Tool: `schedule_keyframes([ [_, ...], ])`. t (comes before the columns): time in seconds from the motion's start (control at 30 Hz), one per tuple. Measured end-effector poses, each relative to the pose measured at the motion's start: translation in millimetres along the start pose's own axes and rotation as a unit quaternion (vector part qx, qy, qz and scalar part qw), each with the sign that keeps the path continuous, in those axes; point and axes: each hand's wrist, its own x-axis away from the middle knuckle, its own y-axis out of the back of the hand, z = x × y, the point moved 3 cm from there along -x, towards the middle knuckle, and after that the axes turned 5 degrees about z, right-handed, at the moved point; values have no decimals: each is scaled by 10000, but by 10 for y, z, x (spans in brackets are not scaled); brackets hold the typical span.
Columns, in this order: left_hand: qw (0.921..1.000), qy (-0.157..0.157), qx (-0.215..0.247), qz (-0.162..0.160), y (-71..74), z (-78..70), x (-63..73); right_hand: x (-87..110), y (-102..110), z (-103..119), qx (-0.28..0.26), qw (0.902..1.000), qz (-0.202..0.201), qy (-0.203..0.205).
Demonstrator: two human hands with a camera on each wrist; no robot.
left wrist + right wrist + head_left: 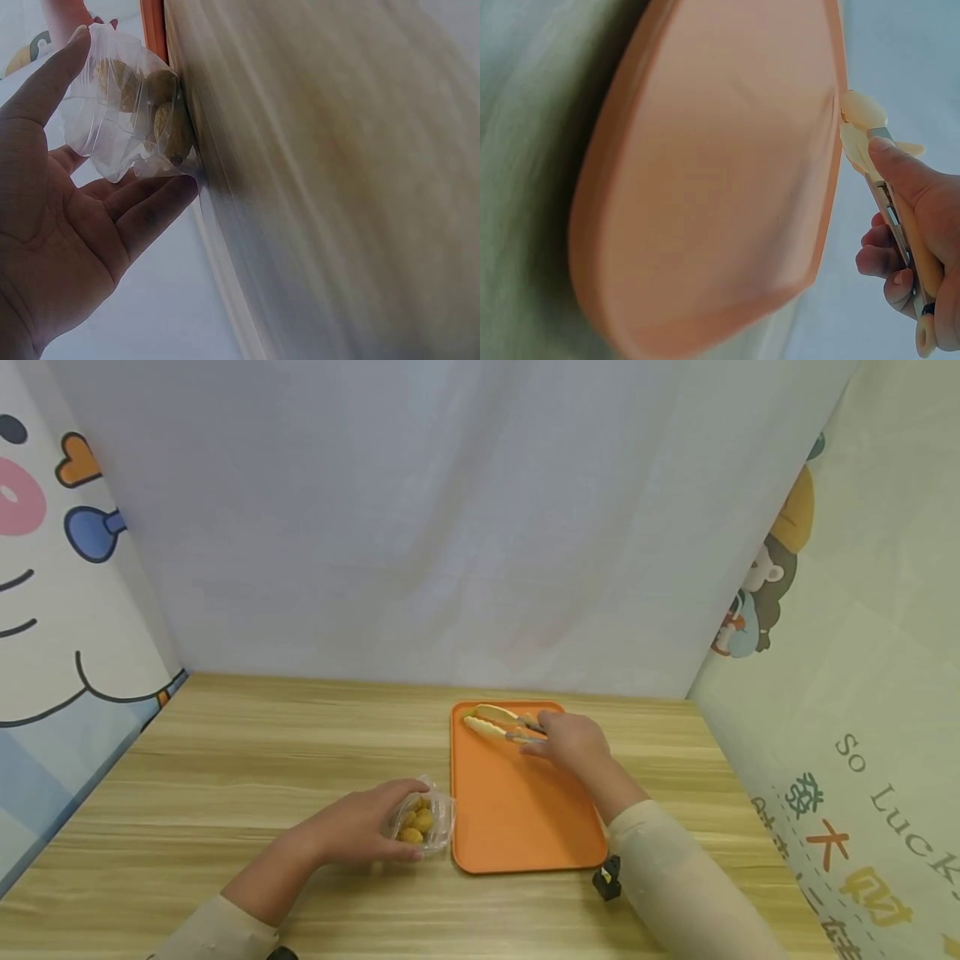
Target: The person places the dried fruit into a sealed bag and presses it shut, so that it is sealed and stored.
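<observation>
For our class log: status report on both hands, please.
Left hand holds bag of nuggets on table. Right hand grips tongs over orange tray. Nothing between them.

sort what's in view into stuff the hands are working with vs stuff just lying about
In use:
- left hand holding clear bag of yellow pieces
- right hand gripping tongs
- orange tray under the tongs

Lying about:
- small black object beside the tray
- wooden table
</observation>
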Motion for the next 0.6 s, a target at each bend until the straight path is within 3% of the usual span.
schedule_keyframes([
  [0.23,10000,-22,-65,-41,8,-8,-11,99,32,-69,6,9999,-99,49],
  [0.6,10000,-31,-40,-24,0,-6,-13,360,66,-106,52,9965,-724,405],
])
